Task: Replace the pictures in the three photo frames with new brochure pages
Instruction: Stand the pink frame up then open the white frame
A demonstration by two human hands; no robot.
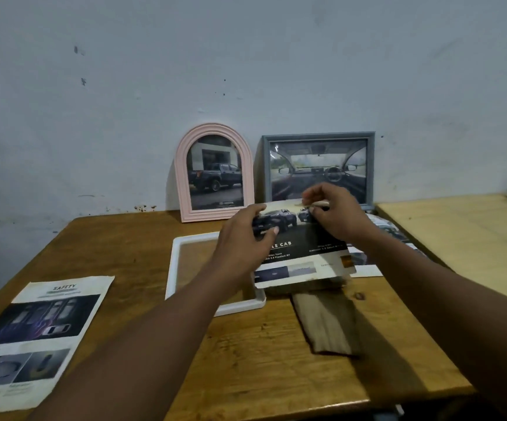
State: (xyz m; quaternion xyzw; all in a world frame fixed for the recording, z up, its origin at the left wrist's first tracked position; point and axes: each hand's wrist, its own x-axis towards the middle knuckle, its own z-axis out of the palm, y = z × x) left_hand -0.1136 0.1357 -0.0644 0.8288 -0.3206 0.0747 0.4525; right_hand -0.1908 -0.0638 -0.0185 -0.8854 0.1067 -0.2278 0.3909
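Nearest me, front left on the wooden surface (143, 256): a loose safety page (33, 335) lying flat, untouched. Front centre-right: a brown backing board (326, 322) lies flat, its far end tucked under the page I am holding.

Mid: the white frame (171, 268) lies flat and empty, glass showing the wood through it. Just over its right edge I hold the brochure page (304, 256), the one with dark trucks and "CAB" lettering. My left hand (243, 235) grips its left edge, thumb on top, fingers curled under. My right hand (332, 211) pinches near the top edge; something pale sits between those fingertips, cannot tell what. More brochure sheets (367, 268) lie beneath, to the right.

Step in hand, as I judge it: sizing this page to the white frame. To do it well, square the page to the backing board, centre the trucks in the opening, crease or trim cleanly, avoid wrinkling the thin paper.

Far, leaning on the wall: pink arched frame (214, 173) and grey frame (319, 168), both upright, both holding car pictures.
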